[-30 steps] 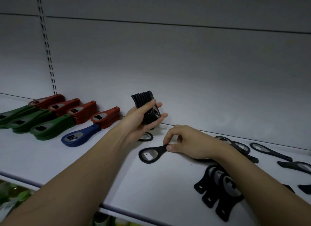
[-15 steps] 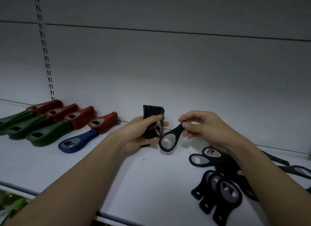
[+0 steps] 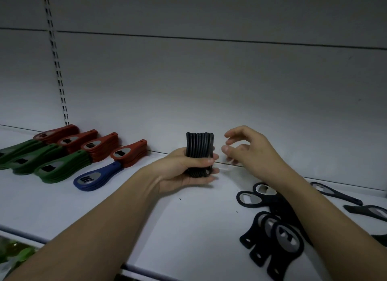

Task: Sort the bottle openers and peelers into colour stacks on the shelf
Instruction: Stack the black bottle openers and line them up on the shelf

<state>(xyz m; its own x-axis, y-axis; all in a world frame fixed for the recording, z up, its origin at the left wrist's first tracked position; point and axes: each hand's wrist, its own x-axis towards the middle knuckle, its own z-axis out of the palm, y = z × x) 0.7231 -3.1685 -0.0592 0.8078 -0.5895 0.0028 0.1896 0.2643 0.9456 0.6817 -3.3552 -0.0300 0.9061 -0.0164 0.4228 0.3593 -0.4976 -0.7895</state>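
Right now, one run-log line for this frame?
left hand: grips black opener bundle, upright above shelf | right hand: empty, fingers loosely curled beside bundle | loose black openers: unsorted on the right

An upright bundle of black plastic bottle openers (image 3: 200, 153) stood gripped in the left hand (image 3: 182, 171); red (image 3: 98, 146), green (image 3: 60, 167) and blue stacks (image 3: 96, 177) lined the white shelf (image 3: 188, 228), loose black openers (image 3: 272, 234) lying right.

Dim grey back panel (image 3: 209, 81) with a slotted upright strip (image 3: 57, 71) at left.

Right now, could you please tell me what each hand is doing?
Left hand: gripping the black stack.
Right hand: open, fingers loosely curled, holding nothing.
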